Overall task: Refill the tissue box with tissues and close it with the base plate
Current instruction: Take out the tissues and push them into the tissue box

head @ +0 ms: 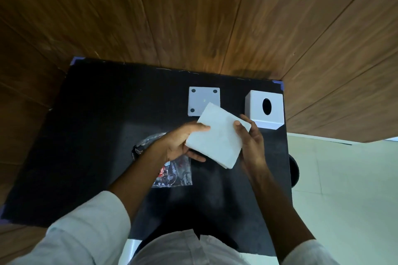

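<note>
A thick white stack of tissues (217,135) is held above the black table between both hands. My left hand (183,144) grips its left edge, thumb on top and fingers underneath. My right hand (252,142) holds its right edge. The white tissue box (263,109) stands at the table's far right corner, its oval opening facing up. The white square base plate (203,99), with dark round pads at its corners, lies flat to the left of the box; the tissue stack hides its near right corner.
The black table (97,135) carries a crumpled clear plastic wrapper (172,174) with red print under my left forearm. Wooden panelling rises behind the table. Pale floor and a dark round object (294,170) lie to the right.
</note>
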